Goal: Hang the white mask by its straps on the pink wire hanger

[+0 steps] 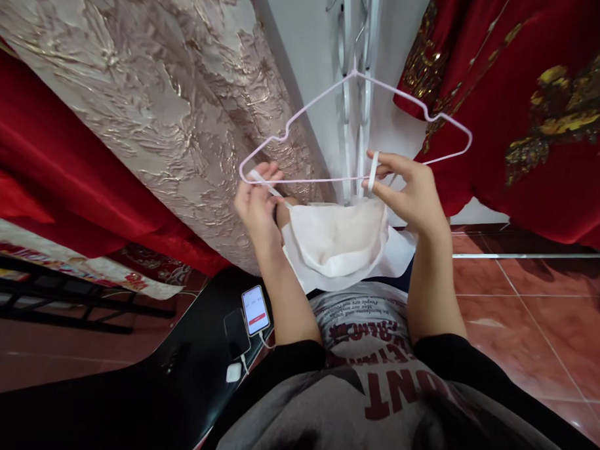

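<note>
A pale pink clothes hanger [326, 181] hangs by its hook, its bottom bar level with my hands. My left hand [261, 204] is at the hanger's left corner, fingers curled around a white strap [269, 188] that crosses the bar there. On the other side, my right hand [412, 189] holds a white loop [374, 170] stretched between index finger and thumb, at the bar's right part. Below the bar, a white cloth piece [336, 233] lies over my lap, and the left strap runs down to it. What the cloth is exactly, I cannot tell.
A white metal rack [366, 116] stands behind the hanger. Textured pale fabric [186, 109] hangs on the left, red embroidered fabric [509, 147] on the right. Beside my left arm, a lit phone [255, 310], a dark phone [237, 334] and a white case [233, 372] lie on a black surface.
</note>
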Tool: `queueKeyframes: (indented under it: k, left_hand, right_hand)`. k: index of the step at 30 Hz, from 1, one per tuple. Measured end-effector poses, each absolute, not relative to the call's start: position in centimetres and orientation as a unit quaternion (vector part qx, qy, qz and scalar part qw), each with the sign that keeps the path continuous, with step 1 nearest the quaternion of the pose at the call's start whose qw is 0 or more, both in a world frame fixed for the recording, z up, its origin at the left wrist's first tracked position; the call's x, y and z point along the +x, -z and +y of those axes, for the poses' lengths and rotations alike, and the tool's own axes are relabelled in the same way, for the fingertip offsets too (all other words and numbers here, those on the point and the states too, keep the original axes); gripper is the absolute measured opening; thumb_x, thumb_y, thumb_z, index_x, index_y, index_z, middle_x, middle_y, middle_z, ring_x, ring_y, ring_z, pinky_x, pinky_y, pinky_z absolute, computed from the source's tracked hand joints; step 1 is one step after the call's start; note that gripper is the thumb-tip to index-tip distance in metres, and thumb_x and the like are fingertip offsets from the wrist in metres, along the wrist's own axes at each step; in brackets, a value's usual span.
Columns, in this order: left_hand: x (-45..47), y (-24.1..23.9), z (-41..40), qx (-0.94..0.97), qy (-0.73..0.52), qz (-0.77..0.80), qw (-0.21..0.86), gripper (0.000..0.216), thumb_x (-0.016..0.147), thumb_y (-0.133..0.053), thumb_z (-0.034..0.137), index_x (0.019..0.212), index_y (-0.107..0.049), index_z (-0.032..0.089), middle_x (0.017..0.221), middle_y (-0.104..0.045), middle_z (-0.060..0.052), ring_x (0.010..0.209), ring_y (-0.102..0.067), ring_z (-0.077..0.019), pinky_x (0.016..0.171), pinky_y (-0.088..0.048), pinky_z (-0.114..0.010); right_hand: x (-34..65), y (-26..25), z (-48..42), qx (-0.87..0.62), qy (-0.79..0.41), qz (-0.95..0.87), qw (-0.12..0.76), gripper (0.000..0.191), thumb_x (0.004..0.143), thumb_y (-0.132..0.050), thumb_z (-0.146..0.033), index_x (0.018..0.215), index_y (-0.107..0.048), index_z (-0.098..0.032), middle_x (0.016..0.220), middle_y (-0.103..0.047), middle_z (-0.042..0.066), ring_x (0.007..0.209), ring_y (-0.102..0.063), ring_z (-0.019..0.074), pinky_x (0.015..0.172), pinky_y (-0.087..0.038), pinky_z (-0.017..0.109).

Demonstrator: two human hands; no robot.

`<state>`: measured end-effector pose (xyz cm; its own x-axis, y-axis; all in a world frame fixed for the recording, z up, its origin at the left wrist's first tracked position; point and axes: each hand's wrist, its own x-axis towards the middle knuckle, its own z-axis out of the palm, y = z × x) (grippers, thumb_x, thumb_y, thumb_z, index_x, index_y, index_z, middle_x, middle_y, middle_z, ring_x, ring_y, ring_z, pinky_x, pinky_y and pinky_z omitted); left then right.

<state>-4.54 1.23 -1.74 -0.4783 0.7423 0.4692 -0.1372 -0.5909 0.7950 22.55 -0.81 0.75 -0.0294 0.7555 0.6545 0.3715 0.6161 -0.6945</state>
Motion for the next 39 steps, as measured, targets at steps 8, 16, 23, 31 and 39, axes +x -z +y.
queueKeyframes:
  k: [8, 16, 23, 31, 39]
  left_hand:
    - [-7.3, 2.1, 0.9, 0.486, -0.817, 0.289, 0.112, 0.02, 0.095, -0.081, 0.017, 0.112, -0.085, 0.028, 0.123, -0.082, 0.002, 0.125, -0.072, -0.0212, 0.118, -0.05, -0.041]
    - [-4.5, -5.0, 1.7, 0.552, -0.673, 0.392, 0.299, 0.025, 0.089, -0.075, -0.003, 0.078, -0.073, 0.019, 0.077, -0.072, -0.001, 0.09, -0.071, -0.019, 0.087, -0.053, -0.031]
    - [-3.9, -2.4, 3.9, 0.46, -0.73, 0.369, 0.346, 0.021, 0.104, -0.068, 0.017, 0.083, -0.068, 0.018, 0.075, -0.067, 0.001, 0.071, -0.063, -0.011, 0.074, -0.046, -0.03]
    - [-0.3, 2.8, 4.9, 0.385, -0.752, 0.329, 0.421, 0.032, 0.095, -0.072, 0.056, 0.099, -0.066, 0.025, 0.07, -0.068, 0.002, 0.077, -0.077, -0.0175, 0.071, -0.055, -0.026]
    - [-0.9, 1.8, 3.6, 0.393, -0.751, 0.338, 0.411, 0.024, 0.096, -0.075, 0.046, 0.102, -0.061, 0.027, 0.067, -0.066, 0.002, 0.081, -0.079, -0.0201, 0.071, -0.055, -0.027]
  right_hand:
    - [22.9, -0.9, -1.2, -0.393, -0.163, -0.694, 0.581, 0.039, 0.085, -0.085, -0.044, 0.122, -0.082, -0.03, 0.095, -0.082, 0.002, 0.102, -0.076, 0.0246, 0.113, -0.053, 0.049]
    - [23.5, -1.1, -1.6, -0.408, -0.126, -0.686, 0.59, 0.036, 0.082, -0.088, -0.049, 0.115, -0.084, -0.033, 0.097, -0.083, 0.002, 0.102, -0.075, 0.0266, 0.112, -0.052, 0.052]
    - [23.3, -0.5, -1.1, -0.404, -0.121, -0.696, 0.581, 0.036, 0.085, -0.085, -0.047, 0.117, -0.083, -0.033, 0.097, -0.081, 0.002, 0.103, -0.075, 0.027, 0.109, -0.052, 0.052]
    - [22.5, -0.6, -1.6, -0.415, -0.146, -0.701, 0.562, 0.028, 0.087, -0.083, -0.051, 0.111, -0.08, -0.038, 0.12, -0.082, 0.001, 0.113, -0.072, 0.028, 0.112, -0.054, 0.051]
    - [30.9, 2.7, 3.3, -0.409, -0.047, -0.387, 0.825, 0.031, 0.078, -0.08, -0.022, 0.108, -0.073, -0.025, 0.117, -0.076, 0.01, 0.117, -0.072, 0.0294, 0.11, -0.058, 0.054]
